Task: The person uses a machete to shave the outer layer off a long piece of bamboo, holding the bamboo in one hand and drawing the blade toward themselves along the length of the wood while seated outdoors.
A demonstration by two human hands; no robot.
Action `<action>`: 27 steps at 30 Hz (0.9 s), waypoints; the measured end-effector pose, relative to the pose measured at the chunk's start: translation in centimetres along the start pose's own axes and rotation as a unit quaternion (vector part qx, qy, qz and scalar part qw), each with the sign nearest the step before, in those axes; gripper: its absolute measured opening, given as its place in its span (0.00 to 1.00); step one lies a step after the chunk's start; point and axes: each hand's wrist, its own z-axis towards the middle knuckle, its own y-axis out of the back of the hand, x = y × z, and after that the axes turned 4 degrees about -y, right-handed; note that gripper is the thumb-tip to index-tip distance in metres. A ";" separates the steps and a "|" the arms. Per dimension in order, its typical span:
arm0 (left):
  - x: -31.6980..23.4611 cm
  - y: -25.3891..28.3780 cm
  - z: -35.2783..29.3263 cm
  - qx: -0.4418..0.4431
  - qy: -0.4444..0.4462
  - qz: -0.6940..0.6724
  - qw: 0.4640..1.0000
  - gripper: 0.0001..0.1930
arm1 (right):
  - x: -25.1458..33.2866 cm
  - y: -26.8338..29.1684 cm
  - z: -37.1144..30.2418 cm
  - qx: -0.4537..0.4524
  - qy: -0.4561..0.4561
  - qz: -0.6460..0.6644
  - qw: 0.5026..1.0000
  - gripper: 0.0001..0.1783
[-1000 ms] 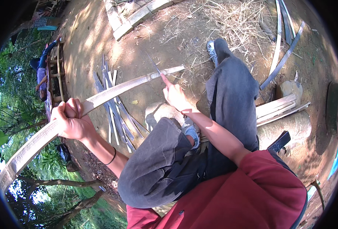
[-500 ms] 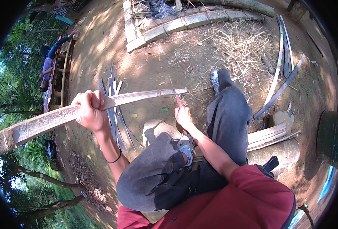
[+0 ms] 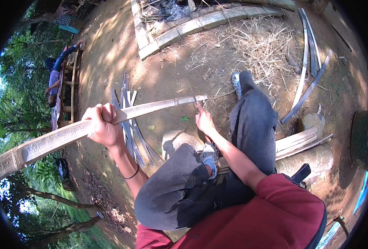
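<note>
Here the left hand [image 3: 103, 126] grips the bamboo strip [image 3: 109, 122]; right hand's [image 3: 204, 120] grip seems on a blade.

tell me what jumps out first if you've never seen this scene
A long split bamboo strip runs from far left toward the centre, gripped mid-length by the left hand. The right hand works its far end. Cut slats lie on the dirt beneath.

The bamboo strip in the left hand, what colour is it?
Pale tan, almost cream in the sun: the bamboo strip, gripped by the left hand, shows best in the head view.
</note>
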 end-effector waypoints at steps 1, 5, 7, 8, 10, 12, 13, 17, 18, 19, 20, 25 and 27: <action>-0.1 0.1 0.2 0.003 -0.010 0.005 1.000 0.19 | 0.9 -0.7 0.2 -0.011 -0.004 0.020 1.000 0.34; -0.2 0.7 0.2 -0.003 0.002 0.011 1.000 0.19 | 4.8 0.1 -1.7 0.008 0.022 0.068 0.997 0.34; -0.3 0.8 0.1 -0.004 0.001 0.027 1.000 0.18 | 5.9 0.4 -2.3 0.017 0.037 0.080 0.996 0.36; -0.5 0.5 0.2 0.006 0.003 0.022 1.000 0.17 | 4.8 0.1 -1.9 0.017 0.026 0.029 0.999 0.36; -0.2 -0.2 0.2 -0.003 0.011 0.028 1.000 0.16 | -0.2 -0.8 0.2 0.023 -0.040 -0.041 0.998 0.35; -0.2 -0.6 0.1 -0.011 0.003 0.043 0.999 0.16 | -4.3 -1.5 1.8 0.006 -0.087 -0.056 0.995 0.34; 0.4 -0.5 0.0 -0.025 0.007 0.043 0.999 0.16 | -6.0 -1.9 1.9 -0.018 -0.104 -0.045 0.993 0.33; -0.4 0.1 0.1 -0.006 -0.023 0.058 0.998 0.16 | -1.5 -2.3 -0.1 0.013 -0.090 0.028 0.995 0.33; -0.8 0.5 0.2 -0.003 -0.024 0.057 0.998 0.16 | 0.8 -1.5 -0.5 0.033 -0.076 0.085 0.993 0.33; -0.7 0.5 0.2 0.001 -0.021 0.051 0.998 0.16 | 2.2 -0.8 -0.9 0.023 -0.052 0.087 0.995 0.33; -0.5 0.2 0.3 0.007 -0.019 0.039 0.999 0.15 | 2.9 -0.3 -0.8 0.007 -0.026 0.088 0.996 0.33; 0.0 0.2 0.1 -0.002 -0.028 0.056 0.998 0.13 | 3.2 0.5 -1.0 0.023 -0.051 0.076 0.995 0.35; 0.1 0.5 0.4 -0.024 -0.029 0.061 0.997 0.13 | 2.7 0.5 -0.7 0.044 -0.051 0.069 0.995 0.37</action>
